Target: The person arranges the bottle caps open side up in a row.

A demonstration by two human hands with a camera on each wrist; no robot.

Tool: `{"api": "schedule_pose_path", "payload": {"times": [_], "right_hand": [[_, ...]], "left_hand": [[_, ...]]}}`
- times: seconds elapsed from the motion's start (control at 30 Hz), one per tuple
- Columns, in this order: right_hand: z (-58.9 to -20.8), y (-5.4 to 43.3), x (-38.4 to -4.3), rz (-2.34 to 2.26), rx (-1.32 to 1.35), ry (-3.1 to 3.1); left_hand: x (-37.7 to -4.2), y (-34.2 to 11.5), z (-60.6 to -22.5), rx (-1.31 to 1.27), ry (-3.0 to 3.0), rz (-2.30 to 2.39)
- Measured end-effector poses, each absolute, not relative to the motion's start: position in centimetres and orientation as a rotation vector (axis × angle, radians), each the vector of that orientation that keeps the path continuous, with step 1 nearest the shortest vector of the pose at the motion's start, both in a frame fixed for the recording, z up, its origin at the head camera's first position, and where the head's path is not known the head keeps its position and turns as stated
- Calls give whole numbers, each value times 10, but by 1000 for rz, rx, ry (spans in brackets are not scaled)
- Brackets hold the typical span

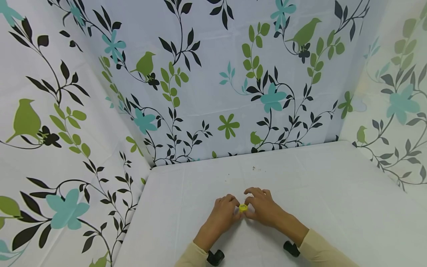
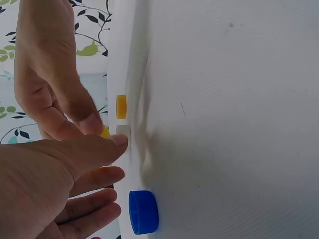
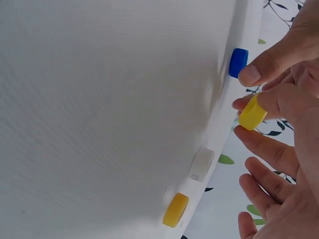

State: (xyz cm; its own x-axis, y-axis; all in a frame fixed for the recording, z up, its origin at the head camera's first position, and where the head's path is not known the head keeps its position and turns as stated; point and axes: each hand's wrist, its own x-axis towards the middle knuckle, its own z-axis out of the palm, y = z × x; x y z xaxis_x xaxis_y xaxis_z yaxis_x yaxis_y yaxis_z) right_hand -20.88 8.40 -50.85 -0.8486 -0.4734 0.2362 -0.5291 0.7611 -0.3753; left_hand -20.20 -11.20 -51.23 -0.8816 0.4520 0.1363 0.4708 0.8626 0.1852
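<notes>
Over the white table [image 1: 186,237], both hands meet around a yellow bottle cap [image 3: 252,112]. My right hand [image 1: 265,208] pinches this cap between thumb and index finger, its other fingers spread loosely. My left hand [image 1: 222,213] comes in from the other side with its thumb extended and a fingertip close against the cap. In the left wrist view the left thumb [image 2: 107,148] hides most of the yellow cap. On the table around the hands are a blue cap [image 2: 143,212], a white cap [image 3: 202,164] and an orange-yellow cap [image 3: 176,210]; the hands hide them in the head view.
White cloth with a leaf, bird and flower print [image 1: 200,92] hangs behind the table and along both sides. Black wrist devices [image 1: 215,257] sit below both forearms. Small dark specks [image 1: 254,168] mark the far part of the tabletop.
</notes>
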Motion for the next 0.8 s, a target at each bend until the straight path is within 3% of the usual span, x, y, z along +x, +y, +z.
{"api": "schedule_pose_path", "payload": {"times": [0.8], "right_hand": [[-513, 81, -207, 844, 705, -2857]], "left_hand": [[-202, -108, -518, -707, -2851, -408]]}}
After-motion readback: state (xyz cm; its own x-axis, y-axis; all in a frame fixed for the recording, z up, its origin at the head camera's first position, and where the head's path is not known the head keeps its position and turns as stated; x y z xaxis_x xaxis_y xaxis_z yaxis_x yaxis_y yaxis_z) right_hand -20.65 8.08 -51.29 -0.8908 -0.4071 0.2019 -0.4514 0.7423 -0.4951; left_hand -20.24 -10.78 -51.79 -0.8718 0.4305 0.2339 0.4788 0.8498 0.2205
